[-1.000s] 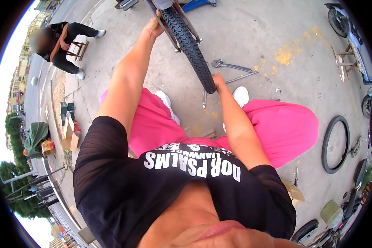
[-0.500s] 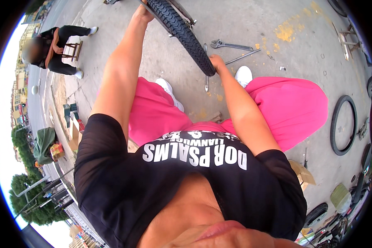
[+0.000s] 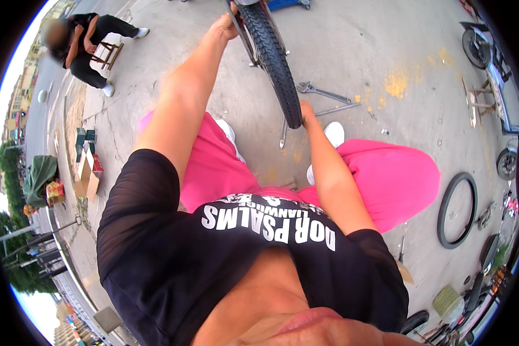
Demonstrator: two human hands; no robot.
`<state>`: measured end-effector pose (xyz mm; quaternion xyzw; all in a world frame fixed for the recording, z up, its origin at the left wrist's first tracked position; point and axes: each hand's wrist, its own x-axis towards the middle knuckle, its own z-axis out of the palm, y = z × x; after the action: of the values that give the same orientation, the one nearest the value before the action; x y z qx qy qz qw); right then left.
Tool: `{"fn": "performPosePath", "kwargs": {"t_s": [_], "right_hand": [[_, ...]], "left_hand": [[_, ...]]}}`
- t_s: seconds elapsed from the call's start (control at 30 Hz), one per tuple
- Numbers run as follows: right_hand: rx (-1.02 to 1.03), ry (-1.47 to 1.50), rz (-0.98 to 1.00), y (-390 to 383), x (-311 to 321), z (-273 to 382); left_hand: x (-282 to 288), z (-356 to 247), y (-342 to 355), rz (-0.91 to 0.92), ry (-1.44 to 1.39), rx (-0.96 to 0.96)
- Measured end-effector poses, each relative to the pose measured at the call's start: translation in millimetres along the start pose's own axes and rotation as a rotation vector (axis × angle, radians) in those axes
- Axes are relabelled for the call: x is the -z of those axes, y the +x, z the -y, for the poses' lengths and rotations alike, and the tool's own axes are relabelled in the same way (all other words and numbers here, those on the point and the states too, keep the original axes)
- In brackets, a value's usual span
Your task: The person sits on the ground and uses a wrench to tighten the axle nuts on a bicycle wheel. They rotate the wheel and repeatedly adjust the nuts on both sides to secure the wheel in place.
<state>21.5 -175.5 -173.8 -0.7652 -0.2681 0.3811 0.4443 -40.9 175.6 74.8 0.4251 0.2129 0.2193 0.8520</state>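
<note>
A bicycle wheel (image 3: 271,57) with a black knobby tyre stands upright between my arms, its lower end toward me. My left hand (image 3: 228,26), closed, reaches to the far left side of the wheel and grips a metal bar of the bicycle frame (image 3: 247,43) there. Against the tyre's near right edge rests my right hand (image 3: 307,112), its fingers curled round behind the rubber and partly hidden. On the ground just right of the wheel lie an adjustable wrench (image 3: 324,92) and a thin metal rod (image 3: 337,108). A spanner (image 3: 283,135) pokes out from beneath the tyre.
A loose tyre (image 3: 457,210) lies on the concrete at right. Scooters (image 3: 490,69) and a wooden stool (image 3: 480,104) stand beyond it. A person (image 3: 89,49) sits on a stool at far left. Cardboard boxes (image 3: 87,173) and a green covered heap (image 3: 39,180) line the left.
The view has shifted, so the wheel sits lower and more of its top and a blue object behind it show. Both hands keep their places on the bicycle.
</note>
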Motion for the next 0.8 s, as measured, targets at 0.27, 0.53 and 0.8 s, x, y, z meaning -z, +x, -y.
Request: {"fn": "performPosePath", "kwargs": {"t_s": [0.27,0.53,0.8], "right_hand": [[-0.067,0.095,0.016,-10,-5,6],[-0.012,-0.213,-0.011,-31,1,46],[-0.010,-0.253,-0.009,-42,11,64]], "left_hand": [[10,1,-1,-0.085,-0.054,0.026],[14,-9,-4,0.108,-0.055,0.134],[-5,-12,-14,-0.037,0.010,0.122]]}}
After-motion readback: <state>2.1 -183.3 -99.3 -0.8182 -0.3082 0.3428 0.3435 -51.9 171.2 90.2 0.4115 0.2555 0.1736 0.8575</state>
